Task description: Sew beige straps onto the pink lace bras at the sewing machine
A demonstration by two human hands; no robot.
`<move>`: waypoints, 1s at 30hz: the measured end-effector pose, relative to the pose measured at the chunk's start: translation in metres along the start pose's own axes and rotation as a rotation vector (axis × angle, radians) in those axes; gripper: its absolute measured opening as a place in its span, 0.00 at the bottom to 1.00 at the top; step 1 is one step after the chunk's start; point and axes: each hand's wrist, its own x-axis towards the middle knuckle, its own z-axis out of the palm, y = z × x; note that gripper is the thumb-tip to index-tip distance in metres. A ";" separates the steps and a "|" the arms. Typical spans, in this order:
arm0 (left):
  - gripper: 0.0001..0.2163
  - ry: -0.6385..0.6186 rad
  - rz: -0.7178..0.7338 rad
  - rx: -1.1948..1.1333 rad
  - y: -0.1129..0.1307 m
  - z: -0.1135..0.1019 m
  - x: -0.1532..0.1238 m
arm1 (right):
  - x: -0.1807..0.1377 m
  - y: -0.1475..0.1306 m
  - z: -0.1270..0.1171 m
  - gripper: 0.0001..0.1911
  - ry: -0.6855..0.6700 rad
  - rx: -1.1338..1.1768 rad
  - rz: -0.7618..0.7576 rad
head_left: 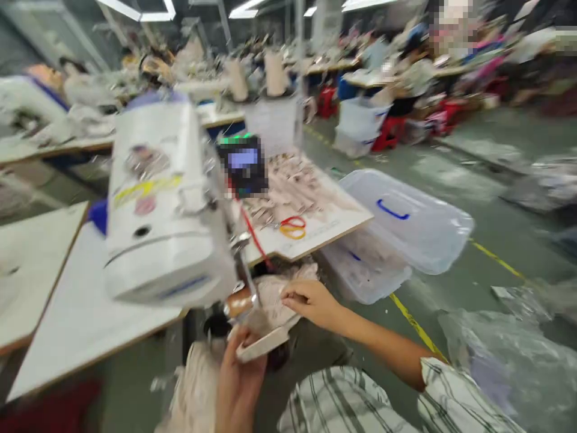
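Note:
The picture is smeared by motion. My left hand (238, 382) is at the bottom, fingers closed on a pale piece of fabric (264, 344) just under the needle end of a white sewing machine (162, 198). My right hand (311, 300) reaches in from the right, fingers curled and pinching the pinkish fabric (279, 294) beside the machine's foot. More of that pale cloth (193, 391) hangs down towards my lap.
A side board (315, 228) holds several small pale pieces and red-and-yellow scissors (293, 227). Clear plastic bins (406, 222) stand on the floor to the right, plastic bags (509, 355) nearer. Other tables, machines and people fill the background.

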 end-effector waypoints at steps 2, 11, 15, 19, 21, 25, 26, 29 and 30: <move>0.16 0.129 -0.001 -0.151 -0.011 0.001 -0.003 | -0.007 -0.007 0.024 0.11 -0.111 -0.059 -0.098; 0.17 0.229 0.095 -0.013 -0.020 0.001 -0.017 | -0.006 -0.009 0.075 0.09 -0.045 -0.159 -0.186; 0.16 0.224 0.126 0.130 -0.020 -0.002 -0.017 | -0.003 -0.006 0.074 0.08 -0.101 -0.091 -0.008; 0.15 0.170 0.189 0.214 -0.021 -0.006 -0.017 | 0.002 -0.005 0.062 0.04 -0.231 0.001 0.089; 0.14 0.146 0.221 0.226 -0.024 -0.009 -0.017 | 0.005 -0.005 0.057 0.03 -0.287 0.031 0.109; 0.12 0.130 0.250 0.269 -0.029 -0.013 -0.016 | 0.009 -0.006 0.050 0.04 -0.388 0.029 0.080; 0.12 0.129 0.245 0.275 -0.030 -0.013 -0.015 | 0.009 -0.006 0.049 0.04 -0.405 0.011 0.055; 0.13 0.112 0.213 0.251 -0.025 -0.013 -0.012 | 0.008 -0.003 0.051 0.05 -0.420 -0.064 -0.017; 0.13 0.093 0.194 0.253 -0.022 -0.012 -0.010 | 0.006 -0.002 0.052 0.06 -0.407 -0.087 -0.026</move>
